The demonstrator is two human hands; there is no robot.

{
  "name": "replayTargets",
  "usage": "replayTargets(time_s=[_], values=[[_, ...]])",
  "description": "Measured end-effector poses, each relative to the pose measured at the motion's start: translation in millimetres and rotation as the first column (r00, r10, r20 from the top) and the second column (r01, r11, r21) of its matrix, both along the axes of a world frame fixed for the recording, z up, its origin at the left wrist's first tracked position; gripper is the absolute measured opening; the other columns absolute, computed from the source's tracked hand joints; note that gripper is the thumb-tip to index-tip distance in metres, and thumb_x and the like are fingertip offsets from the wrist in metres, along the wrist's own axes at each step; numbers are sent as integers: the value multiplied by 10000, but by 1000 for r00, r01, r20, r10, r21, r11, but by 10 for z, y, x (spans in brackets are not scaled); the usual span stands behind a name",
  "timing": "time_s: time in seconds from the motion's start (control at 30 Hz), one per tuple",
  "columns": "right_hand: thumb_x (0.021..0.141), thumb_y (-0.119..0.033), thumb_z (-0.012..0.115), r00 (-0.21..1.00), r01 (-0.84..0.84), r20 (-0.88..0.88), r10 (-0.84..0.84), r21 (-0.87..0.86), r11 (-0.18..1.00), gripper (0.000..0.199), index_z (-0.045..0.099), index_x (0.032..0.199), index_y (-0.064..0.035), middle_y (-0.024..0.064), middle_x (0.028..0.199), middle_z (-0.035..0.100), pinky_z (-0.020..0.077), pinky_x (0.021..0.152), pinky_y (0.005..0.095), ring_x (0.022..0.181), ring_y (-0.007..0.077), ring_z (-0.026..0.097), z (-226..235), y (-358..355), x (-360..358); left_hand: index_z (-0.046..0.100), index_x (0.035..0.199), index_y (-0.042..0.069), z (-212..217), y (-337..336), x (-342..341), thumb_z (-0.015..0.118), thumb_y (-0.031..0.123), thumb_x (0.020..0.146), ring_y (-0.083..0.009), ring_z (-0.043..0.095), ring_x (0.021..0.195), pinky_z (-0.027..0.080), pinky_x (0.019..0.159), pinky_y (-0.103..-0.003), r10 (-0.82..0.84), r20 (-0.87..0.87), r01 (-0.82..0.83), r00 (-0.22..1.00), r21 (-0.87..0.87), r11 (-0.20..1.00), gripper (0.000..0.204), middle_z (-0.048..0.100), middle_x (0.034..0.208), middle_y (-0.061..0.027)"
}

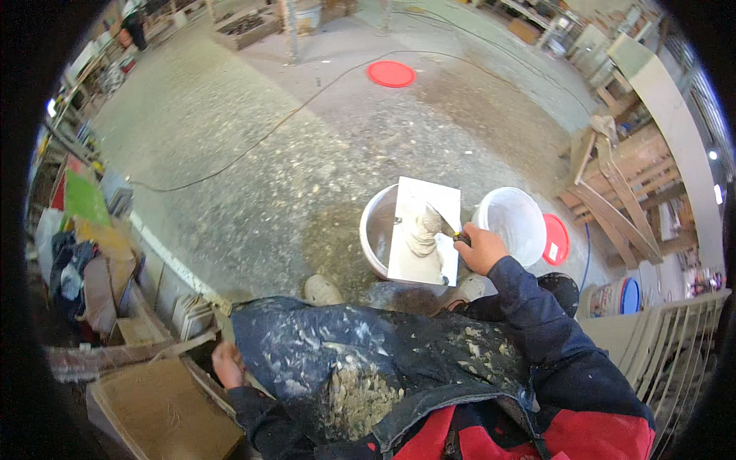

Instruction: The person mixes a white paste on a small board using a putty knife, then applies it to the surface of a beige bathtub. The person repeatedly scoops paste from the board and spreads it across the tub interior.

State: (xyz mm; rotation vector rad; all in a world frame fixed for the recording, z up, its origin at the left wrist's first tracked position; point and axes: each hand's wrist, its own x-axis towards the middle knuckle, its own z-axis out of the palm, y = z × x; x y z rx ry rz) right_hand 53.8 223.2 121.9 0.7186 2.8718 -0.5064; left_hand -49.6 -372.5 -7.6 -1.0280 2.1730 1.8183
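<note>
Right hand (pixel 486 249): my fingers were closed around the dark-and-yellow handle of a scraper (pixel 462 237), by the right edge of the board
Scraper: its blade reached left from my grip, over the board toward the paste
White board (pixel 405 259): it lay across the mouth of the white bucket (pixel 370 236), leaving the left part of that mouth uncovered
Pale grey paste (pixel 423 234): it sat in a smeared mound around the middle of the board
Left hand (pixel 228 365): it hung low at the near left, between my trousers (pixel 322 356) and a cardboard box (pixel 165 406), fingers partly curled; I could not tell whether it had hold of anything
Second bucket (pixel 510 222): it stood open on the floor (pixel 253 222), to the right of the board
Red lids: one lid (pixel 557 239) lay just right of the second bucket, another lid (pixel 391 74) far off on the floor
Cable (pixel 270 135): it curved across the floor on the far side
Trousers: they were spattered with pale, dried-looking patches
</note>
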Motion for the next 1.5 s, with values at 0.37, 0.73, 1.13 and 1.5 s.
replayTargets(time_s=[0.37, 0.73, 1.13, 1.5], values=[[872, -249, 652, 996, 69, -60, -62, 106, 992, 285, 686, 1060, -38, 223, 1016, 708, 524, 858, 495, 965, 409, 672, -130, 238, -221, 458, 1267, -32, -1758, -211, 549, 812, 400, 800, -309, 559, 1019, 486, 908, -450, 409, 10, -387, 913, -299, 872, 728, 547, 1159, -183], [890, -229, 651, 990, 138, -16, -137, 67, 988, 262, 643, 1061, -30, 243, 966, 701, 523, 813, 487, 924, 426, 671, -49, 178, 270, 310, 1495, -59, -1452, 40, 48, 867, 329, 781, -362, 500, 1286, 447, 1098, -444, 341, -80, -345, 937, -380, 858, 986, 437, 1470, -241], [883, -313, 634, 999, 46, 26, -45, -53, 998, 291, 649, 1004, -48, 204, 882, 702, 523, 763, 511, 851, 411, 674, 74, 191, 571, 404, 1477, -57, -269, 83, -818, 842, 322, 824, -280, 568, 1204, 512, 992, -389, -33, -431, -100, 902, -282, 954, 872, 516, 1419, -221], [915, -277, 584, 958, 248, -121, -260, -106, 963, 296, 631, 1015, -2, 241, 937, 696, 523, 822, 526, 909, 424, 674, -278, 64, 94, 580, 1289, 2, 2647, 2334, -916, 824, 182, 651, -196, 630, 1011, 504, 901, -361, -965, -244, 797, 94, -563, 220, 706, 657, 1123, -78]])
